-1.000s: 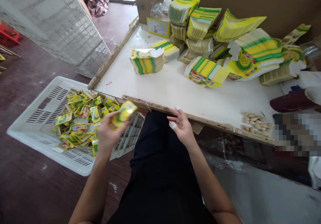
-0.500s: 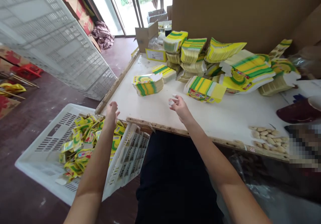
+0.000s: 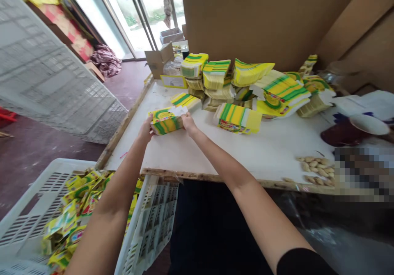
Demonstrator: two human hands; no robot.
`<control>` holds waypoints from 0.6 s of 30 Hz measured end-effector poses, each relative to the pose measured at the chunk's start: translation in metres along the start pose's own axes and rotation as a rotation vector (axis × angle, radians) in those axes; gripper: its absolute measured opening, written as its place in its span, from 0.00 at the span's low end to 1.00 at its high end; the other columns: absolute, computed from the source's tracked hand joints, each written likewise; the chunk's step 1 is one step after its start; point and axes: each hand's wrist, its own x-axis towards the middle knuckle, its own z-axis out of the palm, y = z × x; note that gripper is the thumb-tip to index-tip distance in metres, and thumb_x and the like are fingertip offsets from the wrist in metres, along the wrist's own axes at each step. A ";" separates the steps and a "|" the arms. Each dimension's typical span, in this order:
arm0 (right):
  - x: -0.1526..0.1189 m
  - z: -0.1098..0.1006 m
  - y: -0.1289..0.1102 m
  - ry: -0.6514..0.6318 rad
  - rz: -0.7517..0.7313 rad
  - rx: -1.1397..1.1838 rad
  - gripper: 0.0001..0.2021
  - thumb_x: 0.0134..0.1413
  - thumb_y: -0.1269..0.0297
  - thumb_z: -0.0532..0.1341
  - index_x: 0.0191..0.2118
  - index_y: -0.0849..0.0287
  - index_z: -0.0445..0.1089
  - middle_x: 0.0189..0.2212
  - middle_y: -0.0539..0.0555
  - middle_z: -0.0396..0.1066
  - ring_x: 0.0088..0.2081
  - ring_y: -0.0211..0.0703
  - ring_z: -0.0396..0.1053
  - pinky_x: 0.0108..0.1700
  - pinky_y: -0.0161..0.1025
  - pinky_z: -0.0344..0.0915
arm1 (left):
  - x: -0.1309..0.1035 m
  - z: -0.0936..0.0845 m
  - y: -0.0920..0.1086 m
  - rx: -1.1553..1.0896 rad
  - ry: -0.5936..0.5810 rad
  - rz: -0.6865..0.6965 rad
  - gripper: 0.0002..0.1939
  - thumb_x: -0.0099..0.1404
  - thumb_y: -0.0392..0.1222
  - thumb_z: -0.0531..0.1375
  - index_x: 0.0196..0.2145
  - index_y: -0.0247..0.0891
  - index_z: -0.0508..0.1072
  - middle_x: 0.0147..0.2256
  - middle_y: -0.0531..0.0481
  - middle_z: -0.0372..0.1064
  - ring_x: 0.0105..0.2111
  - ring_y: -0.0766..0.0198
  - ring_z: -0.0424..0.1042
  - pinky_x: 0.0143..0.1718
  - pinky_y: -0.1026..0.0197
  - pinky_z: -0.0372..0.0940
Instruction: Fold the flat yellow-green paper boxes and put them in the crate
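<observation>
A stack of yellow-and-green printed cartons (image 3: pixel 167 121), folded flat, stands on the white tabletop (image 3: pixel 184 154) between my two hands. At its left end, my left hand (image 3: pixel 145 130) is closed with the fingers around the edge. My right hand (image 3: pixel 188 124) grips the opposite end, near the white flaps on top. Just behind it lies another small stack of flat cartons (image 3: pixel 186 101). A further carton stack (image 3: pixel 237 118) rests on its side to the right of my right hand.
Piled carton stacks (image 3: pixel 217 74) line the table's back. A white plastic crate (image 3: pixel 137 225) full of yellow cartons stands at lower left. Peanuts (image 3: pixel 317 168) and a dark red mug (image 3: pixel 337 132) are on the right. A wooden strip (image 3: pixel 120 129) edges the table.
Both hands have moved forward from above the crate and table edge and closed on the ends of the carton stack. The view has shifted, showing more of the right side.
</observation>
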 end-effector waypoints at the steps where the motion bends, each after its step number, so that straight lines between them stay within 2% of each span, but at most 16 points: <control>1: -0.003 -0.001 0.000 0.016 0.019 -0.013 0.13 0.59 0.59 0.55 0.48 0.55 0.65 0.43 0.53 0.73 0.46 0.47 0.69 0.50 0.43 0.67 | -0.003 0.003 -0.002 -0.012 0.001 0.001 0.19 0.60 0.58 0.58 0.38 0.40 0.68 0.32 0.50 0.71 0.38 0.59 0.73 0.33 0.62 0.68; 4: -0.020 -0.011 0.003 0.037 0.061 -0.041 0.12 0.60 0.63 0.53 0.49 0.54 0.64 0.43 0.54 0.73 0.47 0.48 0.69 0.52 0.45 0.66 | -0.017 0.010 -0.010 -0.043 -0.003 0.002 0.15 0.57 0.53 0.59 0.37 0.41 0.69 0.31 0.51 0.71 0.35 0.59 0.73 0.29 0.62 0.67; 6: -0.040 -0.026 0.008 0.033 0.073 -0.054 0.13 0.61 0.61 0.53 0.50 0.53 0.64 0.43 0.53 0.73 0.48 0.50 0.69 0.52 0.47 0.67 | -0.032 0.012 -0.019 -0.058 -0.027 0.005 0.15 0.55 0.52 0.59 0.37 0.42 0.70 0.31 0.52 0.72 0.34 0.59 0.73 0.28 0.63 0.67; 11: -0.120 -0.085 0.025 -0.012 0.050 -0.081 0.17 0.60 0.57 0.57 0.54 0.51 0.63 0.51 0.52 0.70 0.54 0.50 0.67 0.54 0.48 0.67 | -0.090 0.015 -0.057 -0.068 -0.143 0.069 0.19 0.53 0.55 0.61 0.40 0.43 0.71 0.34 0.51 0.73 0.36 0.57 0.74 0.26 0.64 0.66; 15: -0.179 -0.122 0.033 -0.030 0.023 -0.107 0.19 0.62 0.57 0.55 0.57 0.53 0.61 0.58 0.54 0.65 0.58 0.48 0.63 0.57 0.47 0.66 | -0.132 0.015 -0.078 0.026 -0.234 0.060 0.21 0.54 0.57 0.63 0.42 0.43 0.70 0.39 0.49 0.74 0.42 0.53 0.74 0.31 0.60 0.70; 18: -0.197 -0.131 0.037 -0.052 -0.009 -0.114 0.20 0.63 0.55 0.55 0.58 0.55 0.61 0.57 0.56 0.66 0.60 0.47 0.62 0.60 0.46 0.62 | -0.144 0.019 -0.079 0.064 -0.236 0.031 0.23 0.53 0.57 0.63 0.42 0.42 0.69 0.41 0.47 0.74 0.46 0.51 0.73 0.35 0.58 0.71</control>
